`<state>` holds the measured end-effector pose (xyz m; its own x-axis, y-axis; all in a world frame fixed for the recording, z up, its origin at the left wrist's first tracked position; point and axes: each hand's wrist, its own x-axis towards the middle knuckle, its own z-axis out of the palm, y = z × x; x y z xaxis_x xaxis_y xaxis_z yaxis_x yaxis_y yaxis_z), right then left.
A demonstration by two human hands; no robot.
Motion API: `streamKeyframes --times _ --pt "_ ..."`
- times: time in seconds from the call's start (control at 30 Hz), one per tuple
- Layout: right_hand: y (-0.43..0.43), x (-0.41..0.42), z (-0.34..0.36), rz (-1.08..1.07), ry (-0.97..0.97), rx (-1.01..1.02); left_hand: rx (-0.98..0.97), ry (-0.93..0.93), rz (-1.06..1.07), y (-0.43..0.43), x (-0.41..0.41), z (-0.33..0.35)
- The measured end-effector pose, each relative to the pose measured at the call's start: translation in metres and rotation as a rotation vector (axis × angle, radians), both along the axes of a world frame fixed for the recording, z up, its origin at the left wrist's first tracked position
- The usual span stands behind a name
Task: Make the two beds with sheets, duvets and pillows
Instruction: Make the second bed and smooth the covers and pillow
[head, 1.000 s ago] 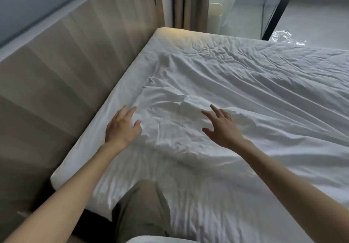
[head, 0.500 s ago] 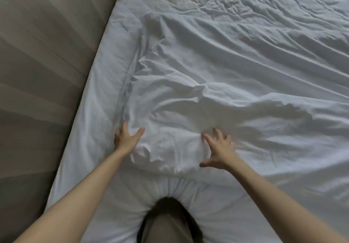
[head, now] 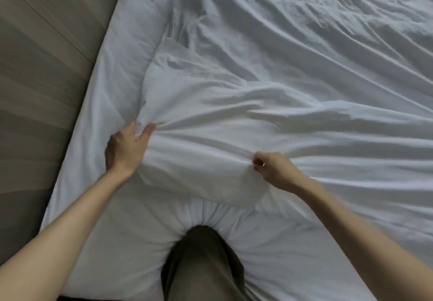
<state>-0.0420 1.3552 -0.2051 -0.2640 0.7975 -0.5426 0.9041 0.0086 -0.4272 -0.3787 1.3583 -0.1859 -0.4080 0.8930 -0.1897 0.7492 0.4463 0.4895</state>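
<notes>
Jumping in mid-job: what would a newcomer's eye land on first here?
Both hands grip the rumpled white duvet at centre: the left hand bunches its edge on the wall side, the right hand pinches a fold, and creases fan out from both. At bottom centre a knee in dark trousers presses into the mattress edge, with the fitted sheet gathered around it. A wood-panelled wall runs along the left.

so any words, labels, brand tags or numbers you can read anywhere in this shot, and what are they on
None: no readable text in this view.
The white duvet, gripped by the left hand and pinched by the right hand, shows no tag or print.
The fitted sheet, the wood-look wall panel and the trouser leg are also plain.
</notes>
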Motion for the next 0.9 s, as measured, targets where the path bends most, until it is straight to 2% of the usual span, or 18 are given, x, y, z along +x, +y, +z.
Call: streamKeyframes --times 0.1,0.2,0.3,0.37,0.5,0.67,0.8,0.9 --pt "-0.01 -0.004 0.024 0.098 0.08 -0.079 -0.068 0.044 -0.047 -0.039 -0.022 0.014" --pt "-0.035 -0.018 -0.001 0.156 0.055 -0.193 -0.329 0.115 -0.071 -0.066 -0.026 -0.019" --pt "-0.041 -0.023 -0.017 0.145 0.082 -0.213 -0.483 -0.006 0.089 -0.06 -0.012 -0.038" --pt "-0.03 -0.02 -0.012 0.07 0.111 -0.097 -0.45 0.015 0.117 -0.047 -0.004 -0.034" --pt "0.01 -0.008 0.005 -0.051 0.131 0.123 -0.249 -0.006 0.108 -0.017 0.005 -0.023" --pt "0.068 -0.017 0.001 -0.036 -0.003 0.19 -0.27 -0.144 0.184 0.022 0.009 -0.049" --pt "0.107 -0.037 -0.02 -0.058 -0.073 0.11 -0.356 -0.132 0.223 0.042 0.01 -0.065" --pt "0.119 -0.045 -0.041 -0.063 -0.283 -0.011 -0.233 -0.061 0.141 0.042 0.014 -0.069"
